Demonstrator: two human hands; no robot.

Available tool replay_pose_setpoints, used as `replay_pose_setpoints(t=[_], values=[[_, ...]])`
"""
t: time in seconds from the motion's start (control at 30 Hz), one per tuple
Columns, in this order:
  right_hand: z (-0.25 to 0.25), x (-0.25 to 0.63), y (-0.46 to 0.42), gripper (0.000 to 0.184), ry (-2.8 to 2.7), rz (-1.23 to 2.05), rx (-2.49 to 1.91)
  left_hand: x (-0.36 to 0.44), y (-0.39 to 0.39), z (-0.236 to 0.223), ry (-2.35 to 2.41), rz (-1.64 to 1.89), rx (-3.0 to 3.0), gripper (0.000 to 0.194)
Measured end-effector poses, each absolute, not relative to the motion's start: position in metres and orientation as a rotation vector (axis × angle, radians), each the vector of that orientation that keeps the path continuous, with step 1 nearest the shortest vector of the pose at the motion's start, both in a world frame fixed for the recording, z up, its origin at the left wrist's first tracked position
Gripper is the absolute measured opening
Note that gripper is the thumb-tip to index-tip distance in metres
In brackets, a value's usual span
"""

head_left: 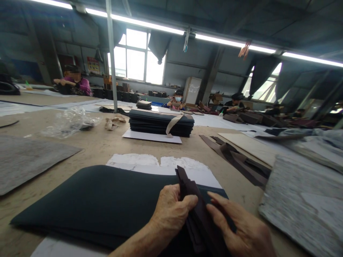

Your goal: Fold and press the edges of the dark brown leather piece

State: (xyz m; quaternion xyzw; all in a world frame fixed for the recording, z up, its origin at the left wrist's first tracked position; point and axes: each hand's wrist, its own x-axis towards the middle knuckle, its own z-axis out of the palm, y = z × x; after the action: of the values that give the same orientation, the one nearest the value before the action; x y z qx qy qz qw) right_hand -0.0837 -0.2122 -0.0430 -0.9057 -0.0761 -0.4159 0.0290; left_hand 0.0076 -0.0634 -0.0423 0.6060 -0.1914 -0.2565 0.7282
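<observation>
My left hand (pixel 174 205) is closed around a bundle of dark brown fabric or leather-like strips (pixel 189 189), its thumb pressed over them. The bundle tilts upright across a large dark green sheet (pixel 107 192) that lies in front of me, with more than one layer showing at its near edge. Just right of the strips, my right hand (pixel 238 221) has its thumb and fingers apart, the thumb tip close to the bundle's edge; whether it touches cannot be made out. White paper (pixel 198 175) with a ragged far edge shows from under the sheet.
Ahead stands a stack of dark folded pieces (pixel 160 123) tied with a pale strip (pixel 174 125). Clear plastic (pixel 71 123) lies left of it. Brown strips (pixel 235 157) and a grey slab (pixel 302 207) lie right, a grey sheet (pixel 29 157) left. Several people sit at far tables.
</observation>
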Motion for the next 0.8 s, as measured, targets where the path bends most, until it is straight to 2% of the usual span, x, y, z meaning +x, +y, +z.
replay_pose_setpoints(t=[0.1,0.17,0.47,0.8], values=[[-0.043,-0.083,-0.214,0.031,-0.316,-0.753,-2.710,0.008,-0.062,-0.042,-0.442,-0.568,1.323,0.024],[-0.043,-0.084,-0.216,0.031,-0.282,-0.652,-2.662,0.007,-0.059,-0.040,-0.462,-0.588,1.279,0.023],[-0.042,-0.086,-0.220,0.031,-0.200,-0.468,-2.557,0.007,-0.052,-0.037,-0.485,-0.691,1.106,0.032],[-0.036,-0.084,-0.210,0.031,-0.171,-0.596,-2.496,0.006,-0.052,-0.035,-0.511,-0.675,1.158,0.030]])
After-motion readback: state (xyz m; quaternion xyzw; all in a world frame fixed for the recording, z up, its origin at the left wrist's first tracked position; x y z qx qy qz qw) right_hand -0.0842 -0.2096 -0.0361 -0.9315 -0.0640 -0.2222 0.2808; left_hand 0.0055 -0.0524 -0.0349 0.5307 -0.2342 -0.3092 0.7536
